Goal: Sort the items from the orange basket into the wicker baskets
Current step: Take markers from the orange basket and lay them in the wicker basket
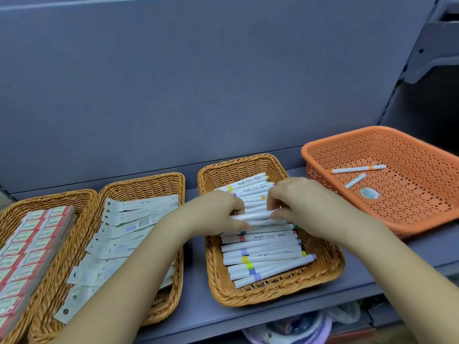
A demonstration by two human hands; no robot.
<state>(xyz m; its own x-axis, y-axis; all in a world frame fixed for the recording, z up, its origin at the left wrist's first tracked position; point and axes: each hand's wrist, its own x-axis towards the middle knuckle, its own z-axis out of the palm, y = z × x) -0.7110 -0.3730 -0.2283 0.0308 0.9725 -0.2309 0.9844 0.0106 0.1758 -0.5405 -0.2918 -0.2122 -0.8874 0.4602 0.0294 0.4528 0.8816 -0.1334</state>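
The orange basket [407, 227] stands at the right of the shelf with two white markers [359, 169] and a round sticker in it. A wicker basket [330, 266] in the middle is full of white acrylic markers with coloured bands. Over it my left hand [218, 209] and my right hand [295, 202] both grip one white marker [255, 216], one at each end, just above the pile. My forearms hide part of the baskets.
Two more wicker baskets stand to the left: one [149, 184] holds flat white packets, the far-left one [49, 202] holds red and white boxed items. A grey back panel rises behind the shelf. Bags lie below the shelf edge.
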